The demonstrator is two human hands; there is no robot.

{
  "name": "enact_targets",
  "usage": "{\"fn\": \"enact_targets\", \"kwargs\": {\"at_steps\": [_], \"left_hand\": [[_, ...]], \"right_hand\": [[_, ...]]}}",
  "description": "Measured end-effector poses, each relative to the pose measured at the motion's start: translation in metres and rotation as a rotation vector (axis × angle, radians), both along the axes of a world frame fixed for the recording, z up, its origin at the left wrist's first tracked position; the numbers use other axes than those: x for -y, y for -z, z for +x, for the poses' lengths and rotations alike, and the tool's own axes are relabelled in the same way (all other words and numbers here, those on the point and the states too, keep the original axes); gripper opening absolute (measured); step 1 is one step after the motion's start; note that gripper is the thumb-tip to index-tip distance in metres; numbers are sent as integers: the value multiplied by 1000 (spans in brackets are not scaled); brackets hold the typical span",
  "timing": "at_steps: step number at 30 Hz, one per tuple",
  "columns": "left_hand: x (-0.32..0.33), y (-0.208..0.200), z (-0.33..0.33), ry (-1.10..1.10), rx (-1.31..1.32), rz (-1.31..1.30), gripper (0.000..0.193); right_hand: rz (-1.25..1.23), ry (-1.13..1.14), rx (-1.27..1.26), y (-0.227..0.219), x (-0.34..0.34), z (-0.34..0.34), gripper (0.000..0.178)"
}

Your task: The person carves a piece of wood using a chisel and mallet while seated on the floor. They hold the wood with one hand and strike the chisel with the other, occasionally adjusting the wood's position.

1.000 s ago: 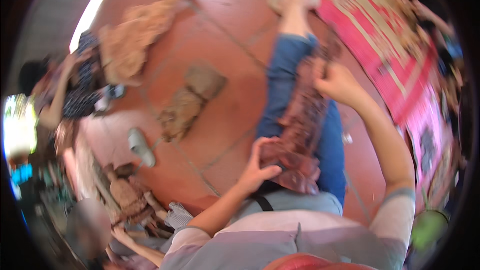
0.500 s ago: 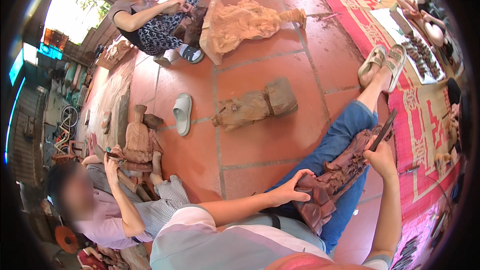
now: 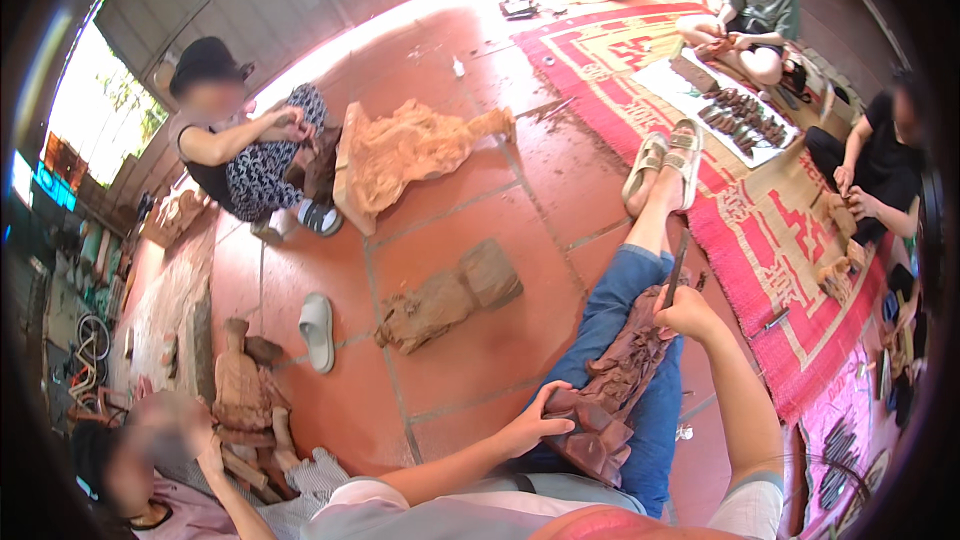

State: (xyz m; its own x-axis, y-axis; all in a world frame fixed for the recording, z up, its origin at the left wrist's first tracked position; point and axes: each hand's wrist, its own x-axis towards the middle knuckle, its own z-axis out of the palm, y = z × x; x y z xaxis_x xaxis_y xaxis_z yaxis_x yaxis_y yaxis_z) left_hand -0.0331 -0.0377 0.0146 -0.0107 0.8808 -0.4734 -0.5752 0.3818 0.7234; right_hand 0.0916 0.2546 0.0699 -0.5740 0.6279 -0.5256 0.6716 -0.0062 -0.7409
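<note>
Carving (image 3: 612,380), dark reddish-brown, lies lengthwise on the person's blue jeans (image 3: 602,312), its blocky base near and its narrower end far. The left hand (image 3: 540,422) rests at the left side of that base, fingers bent and thumb set apart; whether it grips there I cannot tell. The right hand (image 3: 688,314) is closed around a slim dark tool (image 3: 678,268), which points away over the carving's far end; contact between the two is unclear.

Left of the legs, a brown carved block (image 3: 450,298) lies on the tiled floor (image 3: 480,380), with a grey slipper (image 3: 316,333) farther left. Beyond the block lies an orange-brown figure (image 3: 425,155), near a seated person in a black cap (image 3: 205,145). Far right, a white tray (image 3: 662,88) of small dark pieces (image 3: 745,118) sits on a red-and-cream mat (image 3: 790,260).
</note>
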Motion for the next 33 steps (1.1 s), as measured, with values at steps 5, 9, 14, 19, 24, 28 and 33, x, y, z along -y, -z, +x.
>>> {"fn": "enact_targets", "kwargs": {"at_steps": [5,9,14,19,24,28,33], "left_hand": [[3,12,-1,-56,110,-38,70],[4,9,0,-67,115,-24,70],[1,11,4,-95,99,-25,73],[3,6,9,-106,120,6,76],[0,-1,11,-101,-3,27,76],[-1,-2,7,-61,12,18,77],[-1,2,5,-45,32,29,77]], "right_hand": [[98,-76,-59,-13,15,-4,8],[-50,13,-113,6,4,8,7],[514,-88,-147,24,9,11,30],[193,-35,-98,24,4,9,36],[247,-40,-171,12,11,12,21],[291,-126,-127,16,9,12,15],[384,-139,-120,16,11,6,18]]}}
